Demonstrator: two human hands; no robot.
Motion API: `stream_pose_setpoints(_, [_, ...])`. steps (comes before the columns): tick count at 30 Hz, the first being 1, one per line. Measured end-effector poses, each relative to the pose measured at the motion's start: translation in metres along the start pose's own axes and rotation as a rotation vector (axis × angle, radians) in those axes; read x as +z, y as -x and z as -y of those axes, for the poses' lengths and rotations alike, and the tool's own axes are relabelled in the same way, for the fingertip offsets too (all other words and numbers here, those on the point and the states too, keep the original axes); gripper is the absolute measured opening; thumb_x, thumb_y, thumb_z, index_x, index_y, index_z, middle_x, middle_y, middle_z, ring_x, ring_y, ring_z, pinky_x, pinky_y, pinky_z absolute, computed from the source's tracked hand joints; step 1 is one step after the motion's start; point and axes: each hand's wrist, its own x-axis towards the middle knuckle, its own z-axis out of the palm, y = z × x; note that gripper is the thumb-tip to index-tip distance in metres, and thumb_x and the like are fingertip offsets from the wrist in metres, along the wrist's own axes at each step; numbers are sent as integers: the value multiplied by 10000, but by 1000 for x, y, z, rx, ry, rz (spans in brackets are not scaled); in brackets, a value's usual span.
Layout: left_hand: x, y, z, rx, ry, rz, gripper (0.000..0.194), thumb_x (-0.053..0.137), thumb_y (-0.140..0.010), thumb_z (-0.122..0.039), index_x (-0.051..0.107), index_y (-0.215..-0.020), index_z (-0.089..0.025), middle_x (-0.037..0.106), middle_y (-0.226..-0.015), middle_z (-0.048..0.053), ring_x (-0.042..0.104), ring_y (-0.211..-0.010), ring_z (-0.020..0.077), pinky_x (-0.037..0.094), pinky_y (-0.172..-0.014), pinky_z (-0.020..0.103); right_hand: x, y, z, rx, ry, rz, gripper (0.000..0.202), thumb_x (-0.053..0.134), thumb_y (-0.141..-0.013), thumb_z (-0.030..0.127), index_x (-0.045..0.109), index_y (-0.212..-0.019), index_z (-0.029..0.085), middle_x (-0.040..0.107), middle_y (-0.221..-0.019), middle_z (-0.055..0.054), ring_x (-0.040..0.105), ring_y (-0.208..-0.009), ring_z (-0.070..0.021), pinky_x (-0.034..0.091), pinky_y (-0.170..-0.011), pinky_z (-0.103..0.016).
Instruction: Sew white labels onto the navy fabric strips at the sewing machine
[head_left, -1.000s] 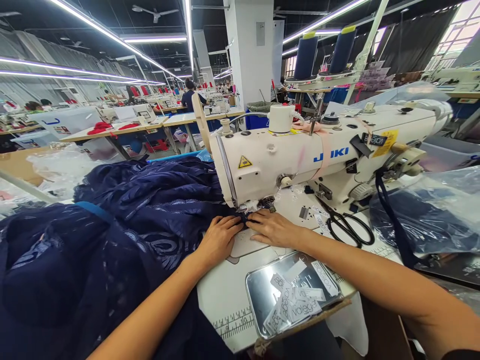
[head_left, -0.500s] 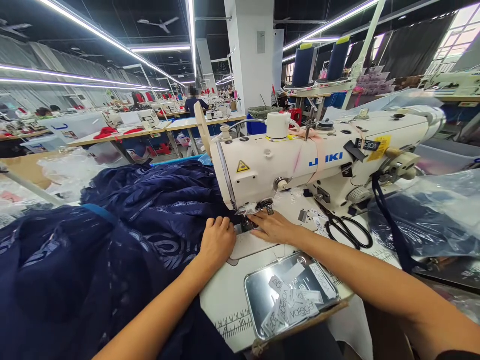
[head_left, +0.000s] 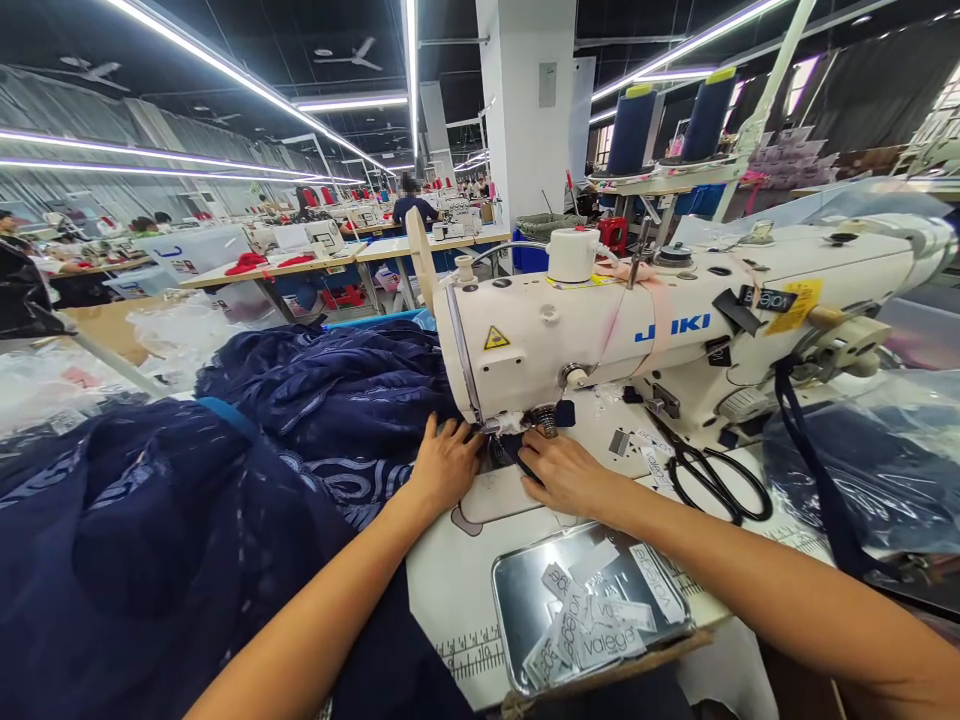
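A white sewing machine (head_left: 525, 345) stands before me, its needle area largely covered by my hands. My left hand (head_left: 448, 465) is left of the presser foot (head_left: 496, 450), fingers bent down on the edge of a navy garment (head_left: 315, 400) with pale embroidery. On the right of the foot, my right hand (head_left: 562, 472) has its fingers closed on a dark navy piece of fabric (head_left: 517, 452) that runs under the machine head. Its fingertips are partly hidden. Whether the two fabric parts join under the foot I cannot tell.
A metal tray (head_left: 502, 625) with printed white labels (head_left: 592, 620) lies at the front. Black scissors (head_left: 720, 480) rest right of my right forearm. Bagged navy fabric (head_left: 870, 470) is at the far right. Thread cones (head_left: 631, 132) stand behind the machine; a person (head_left: 415, 205) sits farther back.
My right hand's fingers have gone from stretched out near the foot to curled around the navy fabric. My left hand's fingers have spread slightly. The whole view has shifted.
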Motion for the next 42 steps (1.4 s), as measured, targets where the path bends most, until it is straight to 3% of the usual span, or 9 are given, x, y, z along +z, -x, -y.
stream_pose_setpoints(13, [3,-2,1,-21,16,20,226,465,-752,-160,630,-906,-173,630,-868,97,538,-898,274,322,-889,507,-2,-8,14,55,15,43,276,485,-807,318,626,-842,83,564,-899,-145,514,-828,-238,450,-680,-340])
stream_pose_setpoints(22, [7,-6,2,-42,54,17,212,476,-762,-184,642,-892,-170,637,-869,101,534,-903,277,305,-904,510,-1,-6,19,70,47,51,355,507,-811,378,629,-931,66,559,-988,-158,501,-922,-266,435,-796,-367])
stream_pose_setpoints(31, [14,-12,5,-53,55,6,216,449,-785,-194,641,-880,-175,638,-901,100,535,-915,280,298,-901,514,2,-10,21,69,82,45,375,477,-829,378,624,-955,57,563,-1009,-165,492,-956,-290,437,-787,-364])
stream_pose_setpoints(38, [14,-12,4,-73,56,26,237,437,-780,-182,633,-905,-136,639,-927,122,537,-931,298,296,-901,518,5,-10,14,57,93,9,309,452,-830,281,614,-976,63,571,-1023,-156,505,-931,-264,414,-780,-349])
stream_pose_setpoints(42, [-1,-10,0,-112,95,114,238,430,-769,-140,631,-896,-126,651,-904,112,574,-880,260,312,-907,478,5,-9,-1,58,142,16,272,440,-802,182,617,-976,71,601,-950,-149,518,-881,-250,379,-798,-367])
